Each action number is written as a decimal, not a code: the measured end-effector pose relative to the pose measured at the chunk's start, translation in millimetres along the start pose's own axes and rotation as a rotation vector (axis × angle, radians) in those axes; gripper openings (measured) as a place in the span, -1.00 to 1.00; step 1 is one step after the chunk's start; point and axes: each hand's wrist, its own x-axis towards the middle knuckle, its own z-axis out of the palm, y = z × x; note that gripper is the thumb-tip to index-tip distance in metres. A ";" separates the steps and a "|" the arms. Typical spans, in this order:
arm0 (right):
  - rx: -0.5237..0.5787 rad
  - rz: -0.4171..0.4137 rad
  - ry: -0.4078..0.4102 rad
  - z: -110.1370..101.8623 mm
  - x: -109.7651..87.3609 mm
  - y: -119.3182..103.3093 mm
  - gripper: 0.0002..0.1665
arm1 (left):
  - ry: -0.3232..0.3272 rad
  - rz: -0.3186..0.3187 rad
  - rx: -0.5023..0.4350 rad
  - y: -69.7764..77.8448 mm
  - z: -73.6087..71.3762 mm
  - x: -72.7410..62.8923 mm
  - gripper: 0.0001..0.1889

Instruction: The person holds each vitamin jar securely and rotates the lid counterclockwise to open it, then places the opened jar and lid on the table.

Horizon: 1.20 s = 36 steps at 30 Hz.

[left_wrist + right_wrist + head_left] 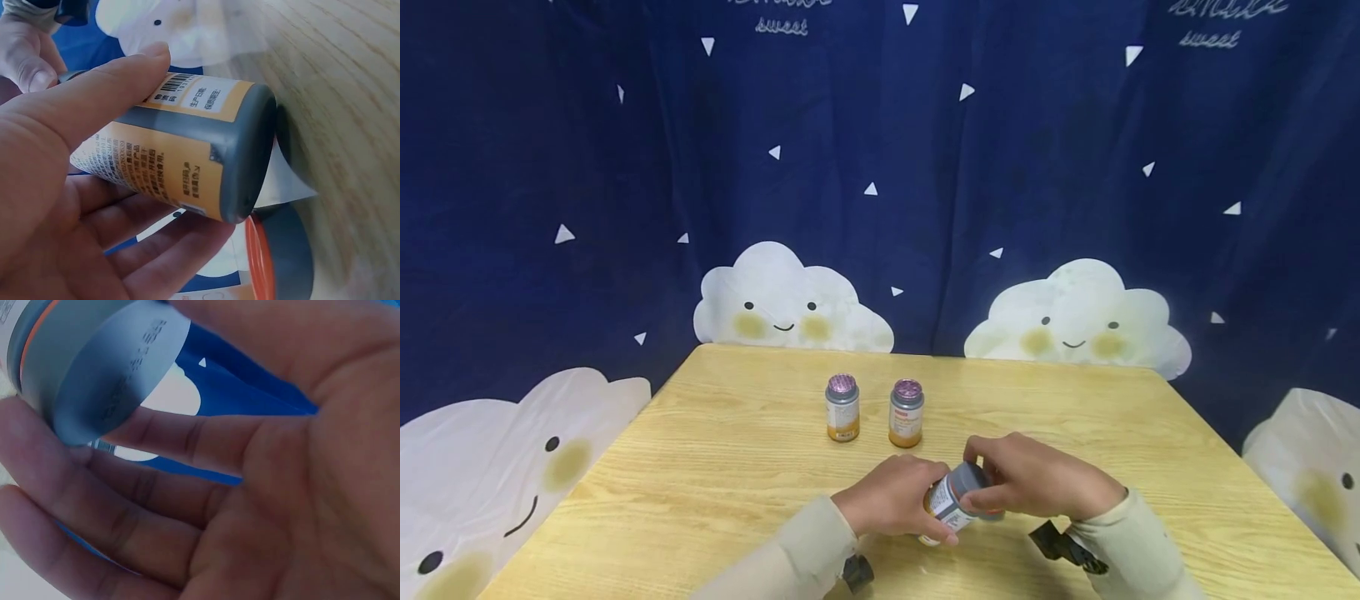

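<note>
My left hand grips the body of a white-and-orange labelled pill bottle, thumb on one side and fingers on the other. The bottle is tilted, its grey base facing the camera in the left wrist view. My right hand has its thumb and fingers around the grey screw cap on the bottle's other end. A thin orange ring shows below that cap. Near the base of the held bottle, a grey cap with an orange rim lies on the table.
Two similar bottles stand upright farther back on the wooden table, a left one and a right one. Both are uncapped, with shiny pinkish-purple seals on top. A dark blue curtain with clouds hangs behind.
</note>
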 end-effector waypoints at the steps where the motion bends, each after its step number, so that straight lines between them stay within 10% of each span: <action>1: 0.000 -0.002 0.000 0.3 -0.1 -0.8 -0.65 | 0.001 0.005 0.009 -0.1 -0.3 0.1 -0.50; 36: -0.128 -0.086 0.027 4.1 -3.6 -14.2 -0.54 | -0.137 0.013 -0.153 -7.0 -6.1 -2.1 -0.57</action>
